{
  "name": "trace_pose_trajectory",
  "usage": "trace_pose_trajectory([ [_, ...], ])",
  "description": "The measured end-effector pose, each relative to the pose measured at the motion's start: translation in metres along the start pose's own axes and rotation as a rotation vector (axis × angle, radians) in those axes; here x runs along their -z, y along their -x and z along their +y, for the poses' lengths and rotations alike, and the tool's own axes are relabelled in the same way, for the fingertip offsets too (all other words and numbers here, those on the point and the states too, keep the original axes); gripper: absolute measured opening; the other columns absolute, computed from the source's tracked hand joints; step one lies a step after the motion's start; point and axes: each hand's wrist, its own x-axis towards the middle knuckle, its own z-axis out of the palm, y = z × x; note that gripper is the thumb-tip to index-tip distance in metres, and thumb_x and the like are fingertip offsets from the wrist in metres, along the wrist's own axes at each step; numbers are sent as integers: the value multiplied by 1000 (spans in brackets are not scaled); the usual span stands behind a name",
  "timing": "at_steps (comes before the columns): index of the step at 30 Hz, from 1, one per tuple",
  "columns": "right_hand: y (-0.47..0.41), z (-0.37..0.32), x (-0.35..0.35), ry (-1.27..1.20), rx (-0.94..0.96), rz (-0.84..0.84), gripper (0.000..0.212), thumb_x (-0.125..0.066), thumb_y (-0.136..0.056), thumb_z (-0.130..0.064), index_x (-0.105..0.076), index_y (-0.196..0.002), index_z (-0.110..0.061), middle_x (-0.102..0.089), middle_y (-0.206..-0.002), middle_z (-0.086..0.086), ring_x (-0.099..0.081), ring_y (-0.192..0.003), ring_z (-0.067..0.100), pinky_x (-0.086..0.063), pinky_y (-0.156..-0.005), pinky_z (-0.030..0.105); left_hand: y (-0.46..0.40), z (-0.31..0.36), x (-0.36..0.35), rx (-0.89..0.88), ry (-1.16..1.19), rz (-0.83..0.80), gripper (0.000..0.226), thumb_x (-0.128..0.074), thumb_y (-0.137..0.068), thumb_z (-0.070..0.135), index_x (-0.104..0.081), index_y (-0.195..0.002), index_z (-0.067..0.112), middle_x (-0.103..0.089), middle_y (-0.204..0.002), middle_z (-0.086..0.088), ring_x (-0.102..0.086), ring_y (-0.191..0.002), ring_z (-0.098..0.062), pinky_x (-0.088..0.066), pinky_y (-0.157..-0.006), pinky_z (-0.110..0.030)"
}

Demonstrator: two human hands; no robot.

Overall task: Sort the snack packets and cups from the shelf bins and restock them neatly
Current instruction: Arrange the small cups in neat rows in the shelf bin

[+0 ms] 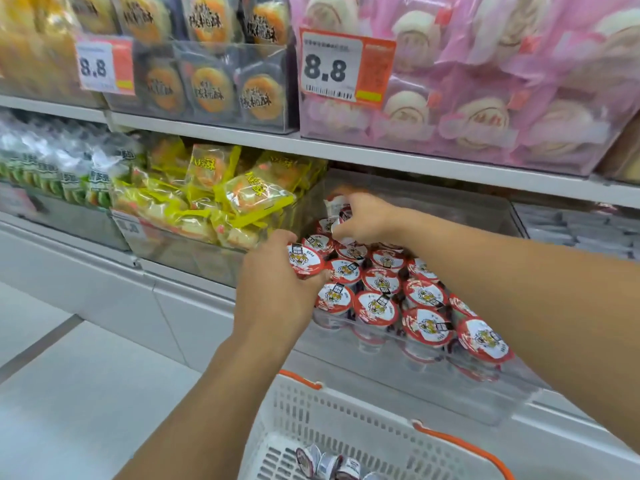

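Red-lidded cups (381, 280) sat packed lid-up in a clear bin (485, 403) on the lower shelf. The left hand (277, 289) gripped 1 cup (304, 259) at the bin's left edge, fingers curled round it. The right hand (367, 218) reached toward the back of the bin, fingers pinching another cup (337, 206). Yellow snack packets (221, 199) filled the bin just to the left. Below, a white basket (311, 420) with orange handles held a few more cups (329, 462). Above, a tag (332, 67) read 8.8.

Both arms reach forward, left hand (277, 282) and right hand (363, 218) gripping (fingers curled).
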Motion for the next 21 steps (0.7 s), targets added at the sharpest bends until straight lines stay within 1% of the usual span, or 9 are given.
trace_pose_trajectory([
  [3, -27, 5, -4, 134, 109, -20, 52, -69, -88, -22, -49, -135, -20, -56, -124, 4, -55, -97, 19, -45, -70, 27, -3, -7, -11, -20, -14, -14, 55, -87, -72, 34, -60, -118, 23, -68, -106, 6, -65, -96, -16, -55, -83, -36],
  [4, -33, 9, -5, 179, 122, -24, 48, -69, -88, -22, -51, -133, -20, -56, -127, 5, -56, -103, 21, -49, -78, 29, -4, -9, -14, -24, -6, -33, 53, -87, -72, 33, -60, -116, 24, -68, -104, 7, -65, -95, -15, -55, -82, -34],
  [6, -40, 14, -5, 256, 124, -52, 49, -69, -88, -24, -54, -134, -20, -53, -137, 4, -55, -118, 23, -48, -93, 29, -6, -9, -19, -28, -2, -50, 51, -86, -72, 33, -61, -116, 26, -68, -104, 9, -65, -94, -13, -55, -82, -32],
  [8, -41, 18, -2, 281, 128, -54, 50, -69, -87, -26, -56, -134, -21, -50, -140, 0, -52, -123, 22, -45, -92, 27, -9, -9, -21, -20, -2, -34, 53, -86, -72, 34, -60, -118, 27, -68, -105, 9, -65, -95, -13, -56, -84, -34],
  [12, -37, 24, 3, 256, 162, -81, 49, -71, -84, -24, -58, -131, -25, -52, -136, -5, -52, -123, 16, -42, -91, 24, -12, -7, -23, -12, -4, -15, 54, -86, -72, 35, -60, -119, 27, -67, -104, 9, -64, -94, -13, -56, -83, -34],
  [14, -37, 26, 6, 210, 169, -54, 48, -70, -84, -24, -59, -131, -26, -55, -134, -7, -53, -122, 14, -44, -93, 25, -13, -7, -23, -8, -7, -8, 55, -86, -72, 36, -60, -119, 26, -67, -104, 9, -64, -93, -12, -55, -82, -32],
  [16, -39, 30, 9, 159, 133, -11, 53, -70, -85, -28, -55, -136, -24, -55, -138, -4, -54, -124, 16, -45, -100, 30, -13, -8, -24, 6, -7, -5, 57, -86, -72, 35, -60, -121, 26, -66, -105, 8, -63, -93, -12, -54, -81, -29],
  [18, -42, 34, 11, 162, 86, -21, 64, -70, -86, -30, -47, -145, -20, -49, -147, 1, -51, -130, 20, -44, -106, 33, -13, -7, -24, 5, -15, -5, 57, -86, -73, 35, -59, -123, 26, -66, -107, 8, -63, -94, -12, -54, -81, -29],
  [21, -44, 34, 9, 172, 57, -80, 64, -70, -87, -30, -47, -146, -18, -50, -147, 4, -52, -128, 22, -45, -106, 35, -14, -7, -24, -5, -31, -8, 57, -85, -73, 35, -59, -123, 26, -66, -106, 9, -62, -93, -12, -51, -79, -25],
])
